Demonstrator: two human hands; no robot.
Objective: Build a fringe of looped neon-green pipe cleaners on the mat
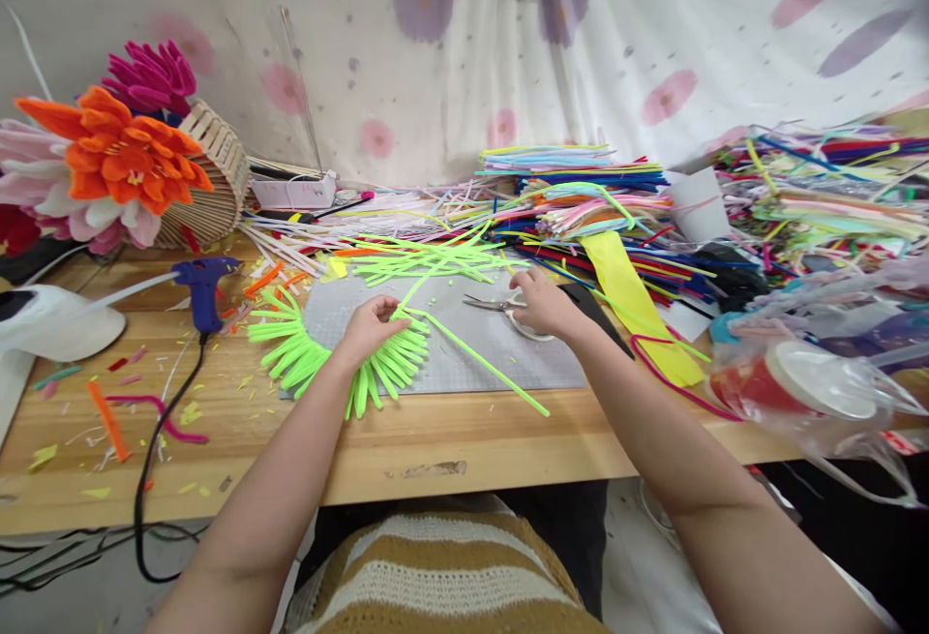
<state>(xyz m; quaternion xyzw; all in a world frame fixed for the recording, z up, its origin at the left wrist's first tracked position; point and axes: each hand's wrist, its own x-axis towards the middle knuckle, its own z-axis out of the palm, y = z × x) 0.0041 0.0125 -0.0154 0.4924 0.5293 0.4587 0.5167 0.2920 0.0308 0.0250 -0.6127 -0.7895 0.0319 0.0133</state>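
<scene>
My left hand (pixel 374 326) is closed on a bright green pipe cleaner fringe (pixel 294 355), a chain of folded loops curving in an arc on the table's left half. From its fingertips, one end of a green pipe cleaner (pixel 486 368) runs down to the right and another points up toward the pile. My right hand (pixel 544 303) is at the handles of a pair of scissors (pixel 485 303), its fingers bent round them. The blades point left, low over the grey cutting mat (pixel 464 358). Loose green pipe cleaners (pixel 428 261) lie across the mat's far edge.
A blue hot glue gun (pixel 203 290) and its cord stand left. Behind it, pipe cleaner flowers (pixel 131 155) fill a wooden basket (pixel 218 169). Bundles of coloured pipe cleaners (pixel 581 198) line the back. A yellow strip (pixel 639 305) and a bagged cup (pixel 791 382) are right.
</scene>
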